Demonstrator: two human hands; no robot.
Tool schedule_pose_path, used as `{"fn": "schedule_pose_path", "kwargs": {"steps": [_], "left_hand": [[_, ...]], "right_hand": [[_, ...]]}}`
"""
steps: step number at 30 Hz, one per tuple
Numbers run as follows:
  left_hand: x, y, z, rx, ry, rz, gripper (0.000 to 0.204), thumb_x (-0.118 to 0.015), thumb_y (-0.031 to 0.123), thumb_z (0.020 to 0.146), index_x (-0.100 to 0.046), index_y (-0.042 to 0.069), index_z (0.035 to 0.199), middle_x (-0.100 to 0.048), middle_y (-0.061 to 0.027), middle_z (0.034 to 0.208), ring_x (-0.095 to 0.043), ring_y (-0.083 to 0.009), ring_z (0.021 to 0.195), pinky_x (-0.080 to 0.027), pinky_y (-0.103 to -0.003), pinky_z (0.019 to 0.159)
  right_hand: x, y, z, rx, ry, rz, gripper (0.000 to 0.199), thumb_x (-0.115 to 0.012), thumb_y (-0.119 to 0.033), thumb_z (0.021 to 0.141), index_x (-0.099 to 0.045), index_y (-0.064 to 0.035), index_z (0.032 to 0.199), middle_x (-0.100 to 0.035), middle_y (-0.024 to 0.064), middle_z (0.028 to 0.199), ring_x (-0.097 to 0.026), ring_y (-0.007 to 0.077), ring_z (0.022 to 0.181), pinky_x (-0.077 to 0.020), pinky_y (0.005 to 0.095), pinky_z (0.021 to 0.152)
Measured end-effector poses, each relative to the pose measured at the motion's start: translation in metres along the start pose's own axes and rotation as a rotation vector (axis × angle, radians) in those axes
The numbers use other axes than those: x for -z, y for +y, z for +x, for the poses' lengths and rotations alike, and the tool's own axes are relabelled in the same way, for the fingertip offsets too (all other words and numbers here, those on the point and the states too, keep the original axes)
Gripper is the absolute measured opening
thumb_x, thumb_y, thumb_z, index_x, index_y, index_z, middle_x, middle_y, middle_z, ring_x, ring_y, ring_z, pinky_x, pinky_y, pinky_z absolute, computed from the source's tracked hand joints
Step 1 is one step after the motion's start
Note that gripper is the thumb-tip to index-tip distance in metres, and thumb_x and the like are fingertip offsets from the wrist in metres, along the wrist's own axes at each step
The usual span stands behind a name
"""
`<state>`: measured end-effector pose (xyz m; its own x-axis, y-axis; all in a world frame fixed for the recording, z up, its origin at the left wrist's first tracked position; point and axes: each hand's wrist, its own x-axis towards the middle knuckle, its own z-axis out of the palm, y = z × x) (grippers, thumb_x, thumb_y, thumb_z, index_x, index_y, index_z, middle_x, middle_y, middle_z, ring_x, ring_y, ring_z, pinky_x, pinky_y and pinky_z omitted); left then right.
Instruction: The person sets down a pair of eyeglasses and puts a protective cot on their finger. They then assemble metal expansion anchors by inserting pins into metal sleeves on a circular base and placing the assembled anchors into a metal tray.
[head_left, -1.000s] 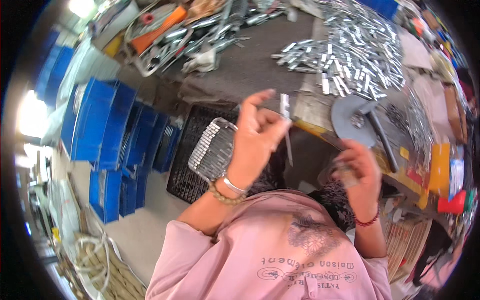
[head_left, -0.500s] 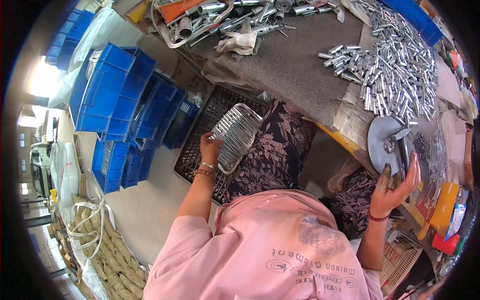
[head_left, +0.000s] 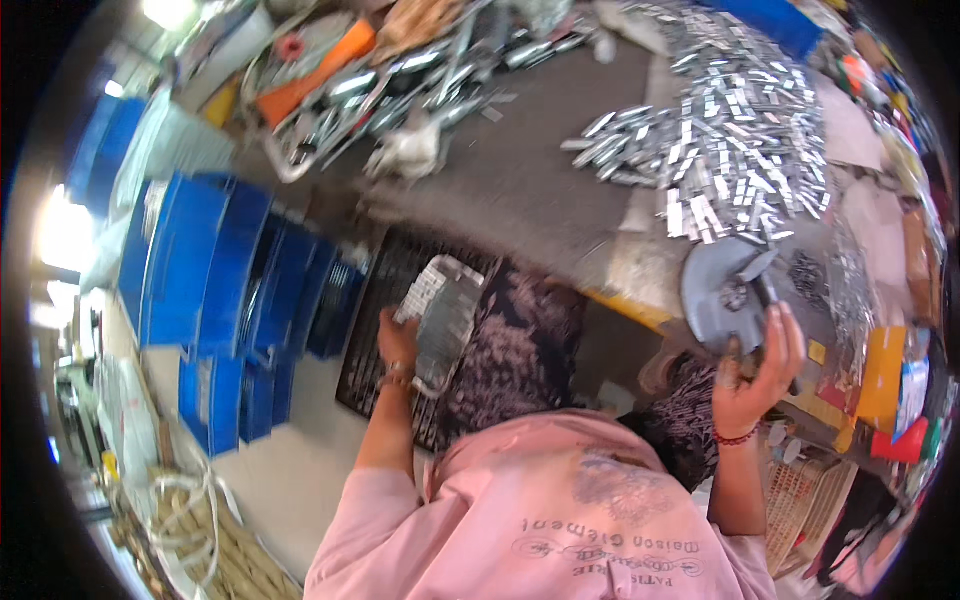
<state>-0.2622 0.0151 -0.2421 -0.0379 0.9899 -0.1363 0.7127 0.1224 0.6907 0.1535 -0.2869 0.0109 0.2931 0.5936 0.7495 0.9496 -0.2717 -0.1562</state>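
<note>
One left hand [head_left: 397,346]: at rectangular silver-metal tray [head_left: 459,265], fingers' grip unclear
Right hand [head_left: 751,388]: wide fingers, near round grey disc [head_left: 704,290]

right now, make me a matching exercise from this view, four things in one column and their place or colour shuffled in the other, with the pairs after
Things
1. large pile of short metal pieces
2. left hand
3. right hand
4. stacked bins

Places or colours
A. by the grey round dish
B. on the bench, toward the upper right of the picture
C. blue, on the left side of the picture
D. at the left edge of the tray

Right pairs
1-B
2-D
3-A
4-C
</note>
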Motion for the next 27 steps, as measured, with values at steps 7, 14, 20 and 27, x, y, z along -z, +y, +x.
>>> {"fn": "schedule_pose_path", "kwargs": {"steps": [7,14,20,27], "left_hand": [[0.042,0.043,0.024,-0.259,0.378,-0.220,0.039,-0.073,0.027,0.102,-0.066,-0.003,0.126,-0.073,-0.0149,0.109,-0.068,-0.0261,0.095,-0.054,-0.039,0.089],[0.077,0.338,-0.037,-0.883,0.035,-0.375,0.024,-0.073,0.002,0.099,-0.070,0.003,0.122,-0.065,-0.0034,0.101,-0.061,-0.0104,0.082,-0.051,-0.025,0.074],[0.030,0.409,-0.039,-0.951,-0.391,0.071,0.046,-0.074,0.003,0.086,-0.063,0.007,0.130,-0.064,-0.0074,0.105,-0.062,-0.0189,0.081,-0.053,-0.034,0.079],[0.006,0.425,-0.029,-0.960,-0.442,0.090,0.051,-0.074,0.001,0.087,-0.058,0.008,0.134,-0.061,-0.0040,0.082,-0.061,-0.0184,0.070,-0.051,-0.036,0.069]], "right_hand": [[0.000,-0.008,0.006,-0.028,0.041,0.020,0.046,-0.069,-0.026,0.097,-0.066,-0.0027,0.137,-0.064,0.0185,0.138,-0.062,0.0383,0.127,-0.0482,0.0507,0.107],[0.010,-0.005,0.005,-0.071,0.058,0.014,0.050,-0.073,-0.024,0.089,-0.068,-0.0067,0.135,-0.064,0.0149,0.139,-0.063,0.0364,0.126,-0.0491,0.0525,0.107],[0.014,-0.007,0.010,-0.057,0.005,0.203,0.059,-0.078,-0.011,0.075,-0.071,-0.0150,0.134,-0.065,0.0083,0.136,-0.064,0.0315,0.125,-0.0502,0.0495,0.107],[0.069,0.020,0.020,-0.240,0.099,0.328,0.051,-0.077,-0.005,0.083,-0.071,-0.0123,0.133,-0.071,0.0115,0.119,-0.070,0.0327,0.105,-0.0589,0.0419,0.090]]}}
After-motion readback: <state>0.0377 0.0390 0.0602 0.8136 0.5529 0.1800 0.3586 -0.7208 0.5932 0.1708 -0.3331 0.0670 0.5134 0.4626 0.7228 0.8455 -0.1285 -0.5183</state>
